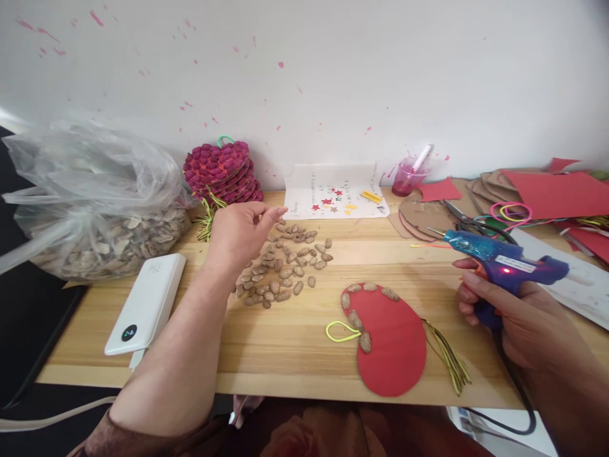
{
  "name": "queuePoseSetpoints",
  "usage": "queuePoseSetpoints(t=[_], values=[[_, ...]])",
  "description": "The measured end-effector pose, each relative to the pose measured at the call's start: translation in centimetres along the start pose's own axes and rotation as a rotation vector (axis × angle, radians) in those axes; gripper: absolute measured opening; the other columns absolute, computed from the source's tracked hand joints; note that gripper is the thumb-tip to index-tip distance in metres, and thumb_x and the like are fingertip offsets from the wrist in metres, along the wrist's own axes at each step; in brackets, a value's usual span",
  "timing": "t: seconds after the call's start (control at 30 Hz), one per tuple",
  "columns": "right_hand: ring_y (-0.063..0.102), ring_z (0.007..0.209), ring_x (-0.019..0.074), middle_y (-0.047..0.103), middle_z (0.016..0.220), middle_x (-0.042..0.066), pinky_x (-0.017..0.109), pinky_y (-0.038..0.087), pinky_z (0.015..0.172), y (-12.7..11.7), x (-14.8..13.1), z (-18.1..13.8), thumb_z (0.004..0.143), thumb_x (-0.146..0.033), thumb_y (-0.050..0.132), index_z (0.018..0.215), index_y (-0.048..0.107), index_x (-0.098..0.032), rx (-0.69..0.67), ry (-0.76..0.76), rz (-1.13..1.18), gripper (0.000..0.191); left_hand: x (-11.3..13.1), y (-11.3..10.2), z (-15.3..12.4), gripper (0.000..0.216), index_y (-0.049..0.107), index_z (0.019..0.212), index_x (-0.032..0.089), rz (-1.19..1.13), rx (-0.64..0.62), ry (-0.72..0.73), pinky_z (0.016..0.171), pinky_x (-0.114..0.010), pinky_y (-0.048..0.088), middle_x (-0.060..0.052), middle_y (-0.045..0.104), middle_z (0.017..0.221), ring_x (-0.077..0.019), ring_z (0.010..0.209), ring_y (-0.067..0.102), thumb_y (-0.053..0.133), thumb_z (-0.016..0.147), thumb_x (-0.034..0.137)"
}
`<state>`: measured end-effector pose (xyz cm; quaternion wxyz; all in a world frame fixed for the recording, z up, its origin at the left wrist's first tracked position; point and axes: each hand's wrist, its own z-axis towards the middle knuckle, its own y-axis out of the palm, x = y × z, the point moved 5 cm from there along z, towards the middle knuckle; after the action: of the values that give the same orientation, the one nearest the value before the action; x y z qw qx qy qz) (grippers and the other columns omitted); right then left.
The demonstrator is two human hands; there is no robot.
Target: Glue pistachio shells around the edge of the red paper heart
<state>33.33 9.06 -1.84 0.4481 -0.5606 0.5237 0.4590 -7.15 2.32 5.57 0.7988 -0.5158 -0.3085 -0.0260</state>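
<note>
Nearest, at the front edge of the wooden table [285, 355]: a red card shape [394, 349], rounded like a bean, lying flat. Six glued shells [354, 319] along its upper-left rim only. Right side and bottom rim bare, so early in the edging by the look of it, with most left to do. Yellow cord loop [341, 330] at the shape's left, yellow-green tassel [450, 362] at its right.

Right of the shape, right hand [518, 317] wrapped firmly round a blue glue gun [504, 263], red light on, nozzle pointing left, clear of the card. Left of the shape and farther back, left hand [240, 231] over a loose shell pile [280, 270], fingers gently bent, thumb and forefinger close; no telling if anything pinched between them.

Far left of the shape, a white power bank [147, 301] and a plastic bag [95, 203] full of shells. Behind the shape, against the wall: a stack of finished magenta pieces [223, 171], a starred paper sheet [333, 193], a pink cup [408, 176], red card offcuts [561, 193]. White wall [333, 76] flecked with pink paint.
</note>
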Motion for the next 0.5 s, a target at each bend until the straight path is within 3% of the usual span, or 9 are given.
queuePoseSetpoints(t=[0.23, 0.37, 0.5], values=[[0.056, 0.049, 0.0139, 0.061, 0.063, -0.001, 0.02, 0.043, 0.035, 0.3, -0.3, -0.1, 0.062, -0.04, 0.094, 0.092, 0.073, -0.021, 0.021, 0.009, -0.019, 0.042, -0.4, -2.1, 0.1, 0.062, 0.073, 0.063, 0.021, 0.048, 0.079, -0.078, 0.061, -0.033, 0.036, 0.002, 0.041, 0.041, -0.017, 0.053, 0.05, 0.043, 0.1, 0.062], [0.055, 0.046, 0.0135, 0.06, 0.059, -0.001, 0.02, 0.043, 0.035, 0.7, -0.9, -0.2, 0.05, -0.045, 0.097, 0.084, 0.072, -0.021, 0.051, 0.042, -0.022, 0.048, -0.7, -0.7, 0.5, 0.036, 0.076, 0.074, 0.021, 0.073, 0.038, 0.059, 0.067, -0.033, 0.041, 0.0, 0.064, 0.061, -0.0191, 0.066, 0.06, 0.061, 0.094, 0.047], [0.054, 0.042, 0.0148, 0.061, 0.052, 0.0, 0.022, 0.044, 0.032, 1.2, -1.6, -0.5, 0.028, -0.053, 0.099, 0.075, 0.07, -0.022, 0.111, 0.103, -0.022, 0.064, 0.0, 2.2, 0.3, 0.009, 0.079, 0.089, 0.023, 0.04, -0.139, 0.301, 0.093, -0.037, 0.046, -0.004, 0.078, 0.097, -0.0236, 0.097, 0.066, 0.07, 0.087, 0.023]])
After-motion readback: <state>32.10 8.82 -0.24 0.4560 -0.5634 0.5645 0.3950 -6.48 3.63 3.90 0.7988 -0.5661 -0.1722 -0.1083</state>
